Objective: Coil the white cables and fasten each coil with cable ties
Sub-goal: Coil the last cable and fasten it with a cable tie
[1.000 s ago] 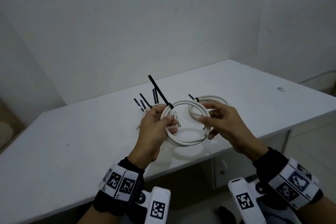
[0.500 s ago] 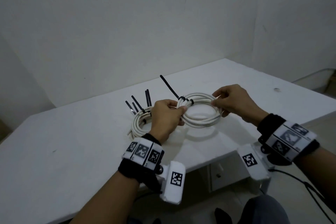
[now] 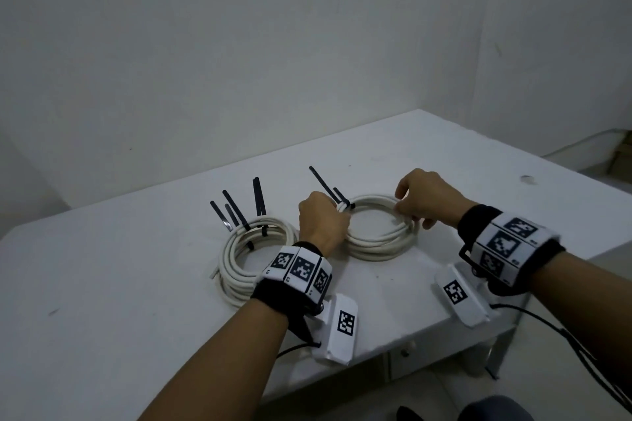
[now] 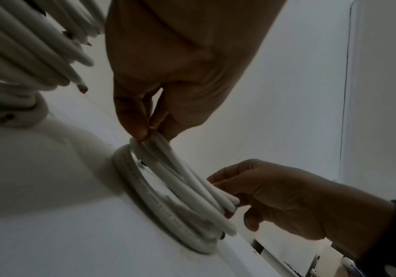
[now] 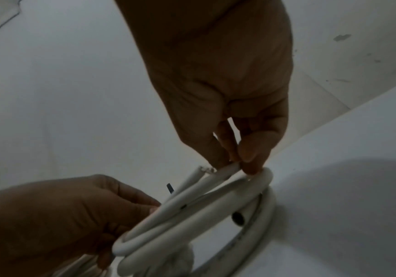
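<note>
**Two hands on a white cable coil near the table's front edge**

The right-hand coil (image 3: 378,239) is a ring of smooth, round white cable, several loops thick, lying on the white table (image 3: 119,284) close to its near edge. The left hand (image 3: 321,222) pinches the loops at about 10 o'clock on the ring, fingertips (image 4: 140,131) closed on the bundle beside a black cable tie (image 3: 330,190) whose flat tail sticks up and away. The right hand (image 3: 427,202) pinches the loops at about 2 o'clock, thumb and fingers closed on the strands. In the right wrist view a cut cable end (image 5: 203,171) juts out by those fingers.

At 9 o'clock from this ring, just beside it, lies a second coil (image 3: 249,256), already bound, with several stiff black tie tails (image 3: 239,210) standing up at its far side.

No readable writing shows; the wristbands (image 3: 301,268) carry black-and-white square marker patterns. Faint print runs along the cable jacket, too blurred to read. Bare tabletop spreads to the left and toward the far corner at 1 o'clock; plain white walls (image 3: 239,44) close in behind.
</note>
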Motion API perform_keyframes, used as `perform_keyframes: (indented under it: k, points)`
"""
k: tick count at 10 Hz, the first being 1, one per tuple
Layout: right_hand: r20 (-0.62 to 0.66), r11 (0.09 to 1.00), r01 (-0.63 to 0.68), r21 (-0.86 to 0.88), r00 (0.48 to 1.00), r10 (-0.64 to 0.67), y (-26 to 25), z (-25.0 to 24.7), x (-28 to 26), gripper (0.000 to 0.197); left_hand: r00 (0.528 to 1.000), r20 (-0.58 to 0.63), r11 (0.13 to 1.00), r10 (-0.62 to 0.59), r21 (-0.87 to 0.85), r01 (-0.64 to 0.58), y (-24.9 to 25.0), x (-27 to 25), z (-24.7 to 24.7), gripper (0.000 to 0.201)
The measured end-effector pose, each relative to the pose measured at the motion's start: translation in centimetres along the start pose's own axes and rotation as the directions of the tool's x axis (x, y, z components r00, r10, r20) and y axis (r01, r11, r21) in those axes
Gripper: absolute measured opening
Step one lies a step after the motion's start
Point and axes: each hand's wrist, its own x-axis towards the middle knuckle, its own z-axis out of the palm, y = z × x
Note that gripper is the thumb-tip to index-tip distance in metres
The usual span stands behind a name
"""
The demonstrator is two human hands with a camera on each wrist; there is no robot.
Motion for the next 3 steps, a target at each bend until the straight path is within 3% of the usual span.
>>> perform_keyframes:
  k: [2, 3]
  points:
    - [0.009, 1.000, -0.006, 0.030, 1.000, 0.006, 0.7, 0.0, 0.1, 0.025, 1.000, 0.001, 0.998, 0.018, 0.064, -0.018, 0.0, -0.5, 0.0, 0.048]
    - [-0.012, 0.998, 0.009, 0.066, 1.000, -0.008, 0.7, -0.1, -0.3, 0.031, 0.999, -0.029, 0.999, 0.017, 0.052, -0.015, 0.0, -1.0, -0.5, 0.047]
